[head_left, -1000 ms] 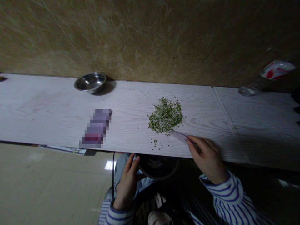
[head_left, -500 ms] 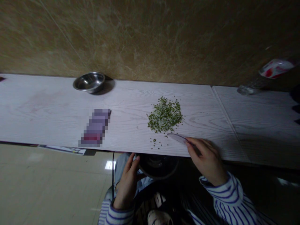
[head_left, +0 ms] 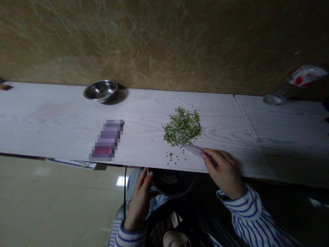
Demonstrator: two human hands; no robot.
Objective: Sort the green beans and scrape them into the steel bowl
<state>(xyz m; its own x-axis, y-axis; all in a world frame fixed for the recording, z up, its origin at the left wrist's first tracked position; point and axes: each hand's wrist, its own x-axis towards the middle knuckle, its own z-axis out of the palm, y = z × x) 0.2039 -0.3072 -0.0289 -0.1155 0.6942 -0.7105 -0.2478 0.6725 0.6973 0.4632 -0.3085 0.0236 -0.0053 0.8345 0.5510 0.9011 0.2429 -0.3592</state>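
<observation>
A loose heap of small green beans mixed with white grains (head_left: 183, 127) lies on the pale wood-grain table (head_left: 144, 137). Several stray green bits are scattered below it, towards the front edge. My right hand (head_left: 223, 169) pinches a thin, flat, pale purple piece with a curved edge (head_left: 192, 149); its tip is at the lower edge of the heap. Under the table's front edge, my left hand (head_left: 141, 195) grips the left rim of a dark round basin (head_left: 172, 183). The table edge hides the basin's far side, and the basin's contents are too dark to tell.
A shiny metal bowl (head_left: 101, 91) stands at the back left, near the marble-look wall (head_left: 154, 44). A blurred-out purple rectangular object (head_left: 108, 139) lies left of the heap. At the back right is a clear plastic bottle (head_left: 295, 84) with a red and white label.
My right hand has moved slightly left and away from me, bringing the thin piece closer to the heap. My left hand keeps its hold on the basin. The view has shifted a little.
</observation>
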